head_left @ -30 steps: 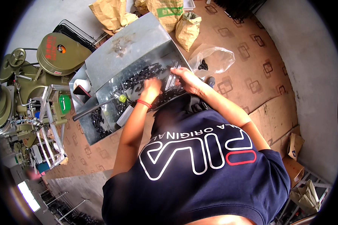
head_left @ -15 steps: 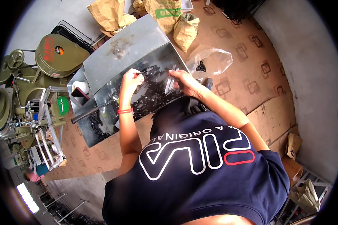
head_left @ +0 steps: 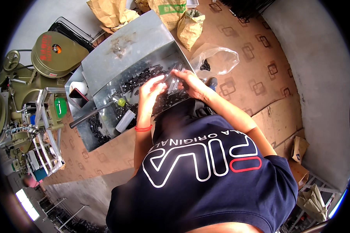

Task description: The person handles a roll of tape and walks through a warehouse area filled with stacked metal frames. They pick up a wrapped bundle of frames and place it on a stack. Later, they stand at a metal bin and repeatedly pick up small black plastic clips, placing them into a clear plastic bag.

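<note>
My right hand (head_left: 191,84) is closed on several narrow clear plastic strips (head_left: 172,86), which fan out from its fingers. To their left is my left hand (head_left: 150,91), its thumb and fingertips drawn together close to the strips; anything between them is too small to make out. A red band circles the left wrist. Under both hands, many small black parts (head_left: 134,82) lie scattered in a grey sheet-metal bin (head_left: 179,49).
A dark rod (head_left: 90,117) with a yellow-green piece (head_left: 121,102) crosses the bin's left part, near a clear block (head_left: 125,121). A phone (head_left: 78,95) leans by a white roll. Green machinery (head_left: 58,54) stands left; paper sacks (head_left: 191,29) and a plastic bag (head_left: 221,62) sit beyond.
My left hand has moved right and nearer to me, from over the black parts to beside the clear strips. My right hand keeps its hold. The whole view has shifted slightly.
</note>
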Motion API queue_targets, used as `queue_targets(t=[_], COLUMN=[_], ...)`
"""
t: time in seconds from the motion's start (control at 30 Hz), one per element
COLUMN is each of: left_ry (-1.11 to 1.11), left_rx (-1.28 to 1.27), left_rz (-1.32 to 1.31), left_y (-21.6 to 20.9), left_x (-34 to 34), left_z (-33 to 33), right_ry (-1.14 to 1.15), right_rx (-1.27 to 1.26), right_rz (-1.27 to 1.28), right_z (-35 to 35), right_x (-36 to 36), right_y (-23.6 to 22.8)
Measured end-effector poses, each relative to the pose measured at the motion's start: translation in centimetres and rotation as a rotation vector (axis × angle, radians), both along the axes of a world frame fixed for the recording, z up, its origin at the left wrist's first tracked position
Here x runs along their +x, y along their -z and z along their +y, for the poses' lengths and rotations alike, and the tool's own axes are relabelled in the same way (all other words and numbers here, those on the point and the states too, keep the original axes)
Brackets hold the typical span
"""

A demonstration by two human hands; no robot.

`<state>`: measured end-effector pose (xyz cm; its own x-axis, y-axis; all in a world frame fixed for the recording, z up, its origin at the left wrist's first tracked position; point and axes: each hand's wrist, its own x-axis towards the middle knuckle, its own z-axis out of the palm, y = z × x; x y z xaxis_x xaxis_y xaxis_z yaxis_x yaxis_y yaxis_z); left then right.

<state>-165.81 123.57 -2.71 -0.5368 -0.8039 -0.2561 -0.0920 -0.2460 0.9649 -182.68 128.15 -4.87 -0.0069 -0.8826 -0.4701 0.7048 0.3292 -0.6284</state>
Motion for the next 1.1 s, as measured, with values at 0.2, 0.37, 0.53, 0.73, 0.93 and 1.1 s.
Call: queue_targets(t=[0.2, 0.37, 0.53, 0.73, 0.93, 1.1], left_ry=[0.075, 0.177, 0.185, 0.287, 0.367, 0.416], left_rx=[-0.079, -0.170, -0.244, -0.194, -0.339, -0.537], left_rz=[-0.036, -0.048, -0.072, -0.119, -0.587, -0.911], left_y=[0.5, 0.9, 1.0, 1.0, 3.2, 7.3], left_x=[0.1, -0.3, -1.0, 0.4, 3.6, 3.3], left_z=[-0.1, 0.4, 0.7, -0.3, -5.7, -8.8], right_ry=[-0.016, -0.047, -0.084, -0.106, -0.110, -0.133], right_rx=[-0.024, -0.095, -0.127, -0.149, -0.142, -0.100], right_rz=[-0.024, -0.015, 0.041, 0.097, 0.127, 0.130], right_z=[0.1, 0.0, 0.0, 0.1, 0.1, 0.0], right_x=[0.0, -0.1, 0.0, 0.1, 0.3, 0.4], right_y=[0.0, 0.0, 0.6, 0.6, 0.5, 0.2])
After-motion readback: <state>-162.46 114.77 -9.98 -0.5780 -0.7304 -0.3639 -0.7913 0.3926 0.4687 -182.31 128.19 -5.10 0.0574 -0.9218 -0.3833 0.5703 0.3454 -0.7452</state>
